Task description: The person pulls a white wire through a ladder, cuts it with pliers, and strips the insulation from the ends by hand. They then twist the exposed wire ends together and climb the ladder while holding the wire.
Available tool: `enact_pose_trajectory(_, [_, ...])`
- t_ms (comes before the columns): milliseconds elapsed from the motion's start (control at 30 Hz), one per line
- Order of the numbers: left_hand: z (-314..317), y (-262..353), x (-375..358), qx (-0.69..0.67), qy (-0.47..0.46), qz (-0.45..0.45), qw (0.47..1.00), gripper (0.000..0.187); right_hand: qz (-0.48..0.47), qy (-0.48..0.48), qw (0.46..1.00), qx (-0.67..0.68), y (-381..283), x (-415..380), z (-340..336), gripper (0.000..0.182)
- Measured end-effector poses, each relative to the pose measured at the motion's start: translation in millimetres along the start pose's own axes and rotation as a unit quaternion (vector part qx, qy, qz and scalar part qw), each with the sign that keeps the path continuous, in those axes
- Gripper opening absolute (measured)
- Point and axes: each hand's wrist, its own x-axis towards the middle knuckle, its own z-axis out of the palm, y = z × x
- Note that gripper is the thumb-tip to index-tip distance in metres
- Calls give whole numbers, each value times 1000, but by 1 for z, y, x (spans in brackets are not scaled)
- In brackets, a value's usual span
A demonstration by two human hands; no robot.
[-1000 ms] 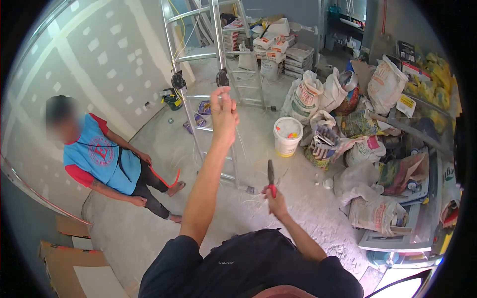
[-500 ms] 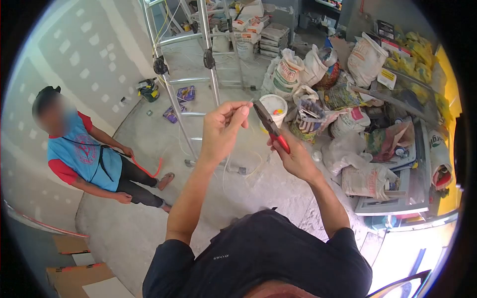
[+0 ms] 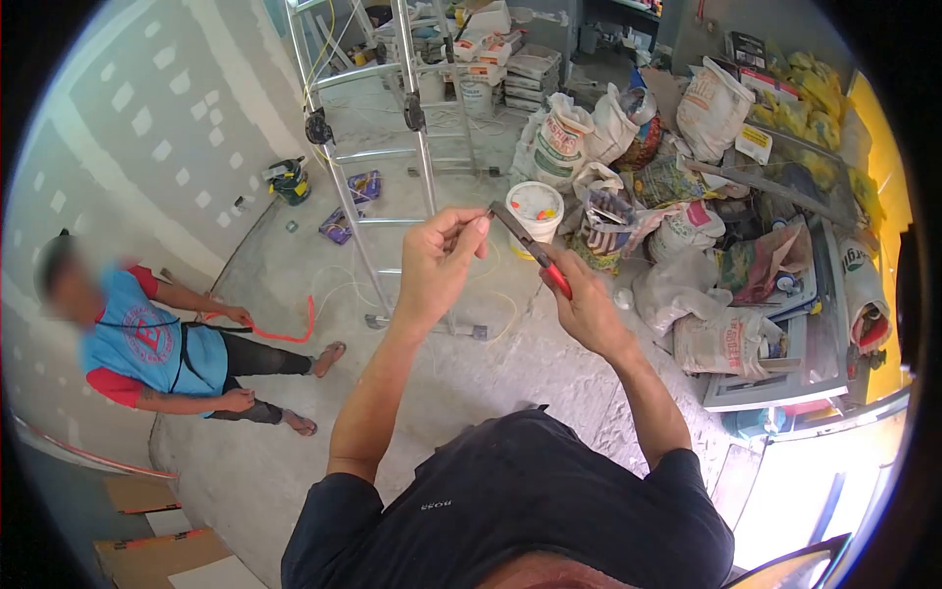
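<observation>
My left hand [image 3: 439,257] is raised at the middle of the view, its thumb and fingers pinched on a thin pale wire that hardly shows. Close to those fingertips are the dark jaws of the pliers [image 3: 522,236], which have red handles. My right hand [image 3: 586,299] is wrapped round the handles. Whether the jaws touch the wire is too small to tell. Behind the pliers stands a white bucket [image 3: 535,204] with orange bits in it.
An aluminium ladder [image 3: 341,187] stands ahead. Another person [image 3: 152,339] at the left holds a red-orange strip [image 3: 285,336]. Filled sacks [image 3: 559,142] and a grey frame [image 3: 775,393] lie at the right. Cardboard [image 3: 162,560] is at the lower left.
The pliers' tips have moved slightly left and down, nearer my left fingertips. The other person has shifted left and lower in view, with the feet farther apart and the red-orange strip in a different bend.
</observation>
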Motion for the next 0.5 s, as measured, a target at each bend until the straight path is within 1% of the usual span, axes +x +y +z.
enact_pose_trajectory(133, [2,7,-7,1,-2,7,1000,20,-12,3,1000,-14,0,-6,-4,42])
enact_pose_trajectory(200, [2,9,-9,8,-6,6,1000,20,-7,9,998,-60,3,-8,-6,42])
enact_pose_trajectory(233, [2,10,-9,15,-9,7,1000,20,-8,11,998,-59,1,-8,-6,42])
enact_pose_trajectory(300, [3,11,-9,22,-14,11,1000,20,-10,32,996,-78,-6,-8,-10,35])
enact_pose_trajectory(367, [5,12,-11,-14,16,39,999,22,-28,32,997,-70,-8,-11,-11,33])
enact_pose_trajectory(433, [1,15,-15,-30,12,30,999,24,-46,31,997,-61,-13,-12,-18,31])
enact_pose_trajectory(467, [-2,16,-18,-47,8,18,999,27,29,-82,995,47,-18,-11,-26,30])
enact_pose_trajectory(500, [-5,17,-20,-46,8,18,999,27,104,-193,964,153,-19,-12,-31,31])
